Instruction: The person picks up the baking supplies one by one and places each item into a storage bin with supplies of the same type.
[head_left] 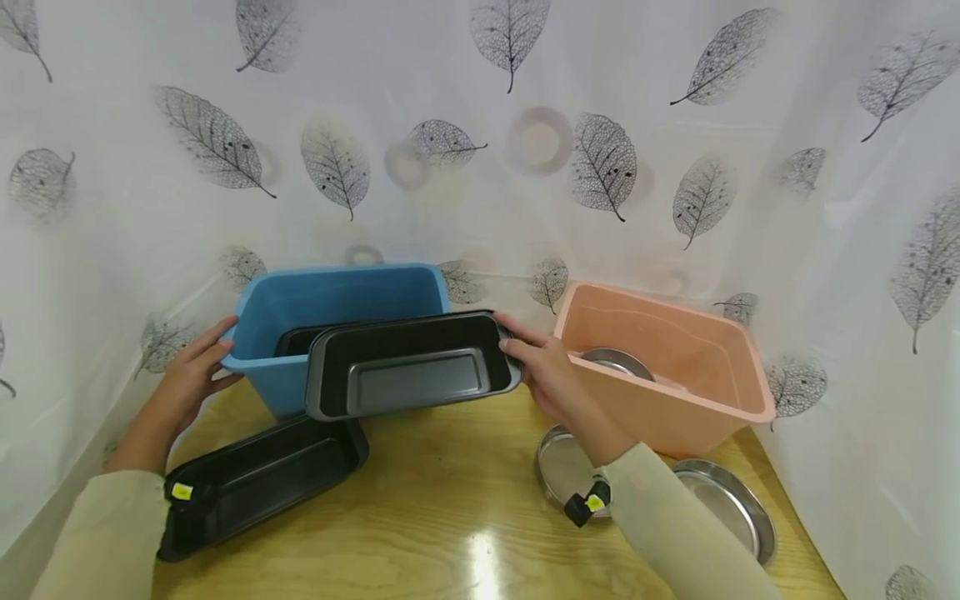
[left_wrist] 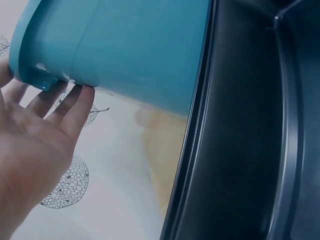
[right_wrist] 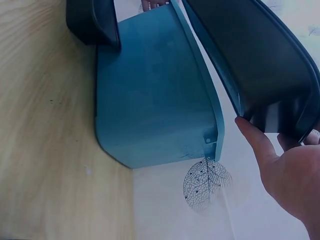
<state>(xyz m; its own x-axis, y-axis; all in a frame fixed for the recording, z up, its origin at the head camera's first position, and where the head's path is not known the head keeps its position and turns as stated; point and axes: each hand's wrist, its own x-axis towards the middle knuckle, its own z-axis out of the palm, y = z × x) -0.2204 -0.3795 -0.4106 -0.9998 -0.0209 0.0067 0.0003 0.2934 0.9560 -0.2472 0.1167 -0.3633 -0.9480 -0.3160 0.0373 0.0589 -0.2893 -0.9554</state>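
A black loaf pan (head_left: 420,382) is held up, slightly tilted, before the front rim of a blue plastic bin (head_left: 277,387). My right hand (head_left: 553,367) grips the pan's right end, thumb on the near side. At the bin's left end, my left hand (head_left: 187,379) holds the rim; in the left wrist view, its fingers (left_wrist: 75,112) press under the lip. Inside the bin lies another dark pan (head_left: 291,340), partly hidden by the raised one. A third black loaf pan (head_left: 277,471) rests on the table below the left forearm.
A pink bin (head_left: 667,417) stands at the right with a round metal pan (head_left: 622,363) inside. In front of it on the wooden table (head_left: 420,525) lie two round metal pans, one (head_left: 561,467) partly behind the right forearm, another (head_left: 723,504) farther right. A leaf-patterned curtain (head_left: 465,225) hangs behind.
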